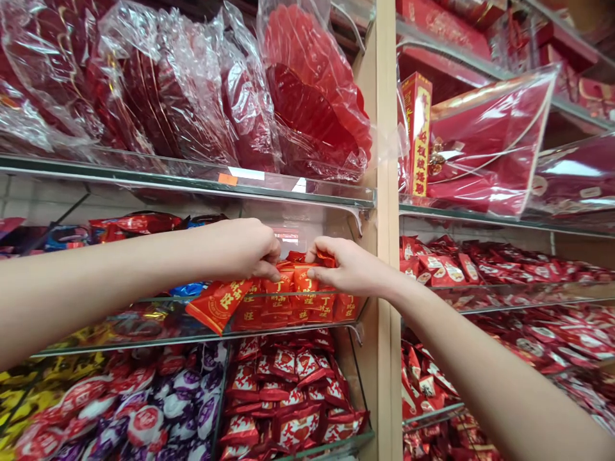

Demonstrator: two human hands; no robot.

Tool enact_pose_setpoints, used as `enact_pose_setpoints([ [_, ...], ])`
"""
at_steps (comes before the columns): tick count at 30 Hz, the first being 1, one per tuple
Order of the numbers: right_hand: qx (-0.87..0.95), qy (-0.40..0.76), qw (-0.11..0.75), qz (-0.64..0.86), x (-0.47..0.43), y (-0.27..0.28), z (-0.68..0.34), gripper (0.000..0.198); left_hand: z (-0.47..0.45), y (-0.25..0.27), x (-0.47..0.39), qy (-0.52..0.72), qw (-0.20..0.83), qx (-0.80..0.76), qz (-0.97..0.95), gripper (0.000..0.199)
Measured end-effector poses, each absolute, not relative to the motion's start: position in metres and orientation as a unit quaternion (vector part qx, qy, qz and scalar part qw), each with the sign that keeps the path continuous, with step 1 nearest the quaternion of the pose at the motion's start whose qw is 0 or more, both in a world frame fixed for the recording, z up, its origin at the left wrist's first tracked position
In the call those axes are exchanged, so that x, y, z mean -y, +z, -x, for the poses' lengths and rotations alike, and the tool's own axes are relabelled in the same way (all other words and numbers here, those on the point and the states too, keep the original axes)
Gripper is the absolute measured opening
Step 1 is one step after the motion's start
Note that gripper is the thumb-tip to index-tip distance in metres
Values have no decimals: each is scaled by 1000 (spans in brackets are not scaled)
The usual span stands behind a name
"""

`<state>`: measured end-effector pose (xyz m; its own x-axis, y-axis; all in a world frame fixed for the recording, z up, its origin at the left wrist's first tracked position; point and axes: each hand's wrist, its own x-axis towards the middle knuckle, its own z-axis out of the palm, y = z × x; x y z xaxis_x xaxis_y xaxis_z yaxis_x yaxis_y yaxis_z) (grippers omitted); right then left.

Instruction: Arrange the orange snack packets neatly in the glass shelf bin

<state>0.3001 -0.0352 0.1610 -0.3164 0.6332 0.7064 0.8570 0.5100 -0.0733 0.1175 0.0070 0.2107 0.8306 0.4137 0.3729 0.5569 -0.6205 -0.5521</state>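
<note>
Both my hands reach into a glass-fronted compartment of small orange-red candy packets (323,306) with yellow characters. My right hand (339,266) comes in from the right, thumb and fingers pinching the top of an upright packet (304,283). Beside it, my left hand (259,248) is closed with the fingers bent down and the thumb against the row; what lies inside its grip is hidden. Below my left wrist, another orange-red packet (218,306) leans tilted over the compartment's front glass.
A glass shelf (182,182) with plastic-wrapped red trays (312,83) runs above my hands. A wooden upright (387,256) stands to the right. Lower compartments hold red-and-white packets (293,419) and purple-wrapped candies (185,403). More red packets (446,269) fill the right-hand shelves.
</note>
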Motion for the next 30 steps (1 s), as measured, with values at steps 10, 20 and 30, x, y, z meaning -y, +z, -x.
enact_pose_setpoints([
  [10, 801, -143, 367, 451, 31, 154, -308, 20, -119, 205, -4, -94, 342, 269, 895, 17],
  [20, 676, -133, 565, 455, 17, 154, -319, 46, -140, 216, 21, -75, 402, 244, 879, 20],
  [30, 582, -250, 550, 545, 2, 142, -309, 50, -157, 217, 6, -74, 365, 252, 893, 22],
])
